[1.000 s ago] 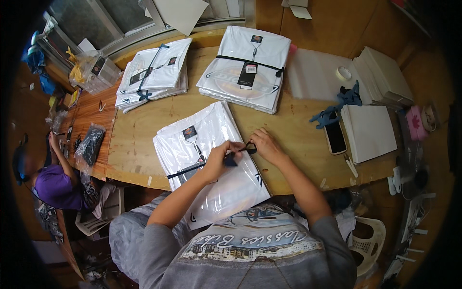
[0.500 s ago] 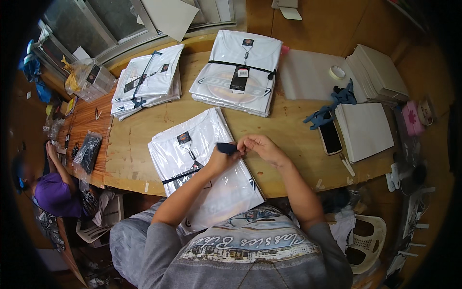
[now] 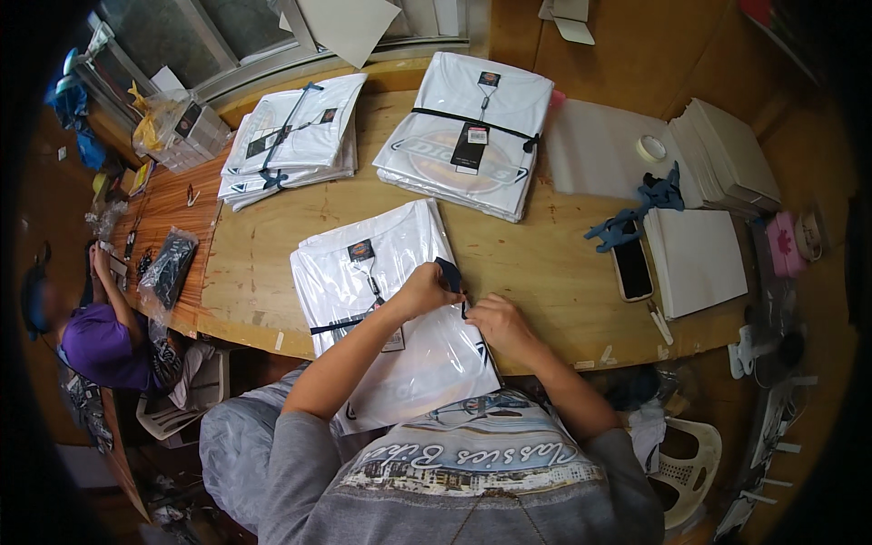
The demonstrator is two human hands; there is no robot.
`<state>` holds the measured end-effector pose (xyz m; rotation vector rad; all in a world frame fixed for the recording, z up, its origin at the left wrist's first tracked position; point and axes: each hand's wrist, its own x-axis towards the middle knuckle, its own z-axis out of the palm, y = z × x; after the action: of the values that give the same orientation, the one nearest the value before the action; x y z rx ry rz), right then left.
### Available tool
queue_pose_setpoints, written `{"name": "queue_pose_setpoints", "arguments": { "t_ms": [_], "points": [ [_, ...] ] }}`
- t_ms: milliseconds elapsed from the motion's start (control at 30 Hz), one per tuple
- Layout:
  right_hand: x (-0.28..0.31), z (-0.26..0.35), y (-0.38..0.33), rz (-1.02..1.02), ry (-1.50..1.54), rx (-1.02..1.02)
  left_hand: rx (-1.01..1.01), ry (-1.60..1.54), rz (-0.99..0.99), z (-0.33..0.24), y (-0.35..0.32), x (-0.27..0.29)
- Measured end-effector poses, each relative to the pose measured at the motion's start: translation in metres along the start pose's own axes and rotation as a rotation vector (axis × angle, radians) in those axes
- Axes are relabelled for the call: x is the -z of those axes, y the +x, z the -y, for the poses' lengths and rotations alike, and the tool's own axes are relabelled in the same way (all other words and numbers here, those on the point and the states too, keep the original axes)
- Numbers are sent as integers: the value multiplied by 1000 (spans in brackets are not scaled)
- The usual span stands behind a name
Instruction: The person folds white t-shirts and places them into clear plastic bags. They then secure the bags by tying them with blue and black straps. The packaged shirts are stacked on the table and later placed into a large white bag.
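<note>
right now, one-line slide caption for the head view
Both hands, left hand and right hand, pinch a dark strap over a stack of bagged white folded shirts on the wooden table.

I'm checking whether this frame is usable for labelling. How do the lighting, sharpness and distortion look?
Head view: even, soft light with faint shadows; the fisheye bends the wooden table edge and blacks out the corners. The clear bag over the shirt stack shows mild glare. The left hand and right hand are fairly sharp; rim detail is smeared.

Both hands' fingertips hide the dark ribbon's [image 3: 449, 272] knot.
</note>
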<state>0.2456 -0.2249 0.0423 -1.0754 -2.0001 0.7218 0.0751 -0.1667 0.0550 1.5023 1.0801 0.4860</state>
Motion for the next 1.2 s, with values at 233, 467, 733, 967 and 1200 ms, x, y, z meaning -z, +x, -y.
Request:
{"name": "queue_pose_setpoints", "arguments": {
  "t_ms": [233,467,733,967,1200],
  "points": [
    [-21,-38,14,-79,779,-519,-634,775,49,-7,-7,-8],
    [-18,-49,18,23,596,-510,-877,835,-182,0,-12,-14],
    [-9,-48,26,-64,171,-314,-679,765,-216,13,-40,-6],
    [-27,-25,10,200,1033,-780,229,601,-1005,76,-151,49],
    [-20,25,45,46,972,-634,-84,-98,-1028,30,-169,70]
  ]
}}
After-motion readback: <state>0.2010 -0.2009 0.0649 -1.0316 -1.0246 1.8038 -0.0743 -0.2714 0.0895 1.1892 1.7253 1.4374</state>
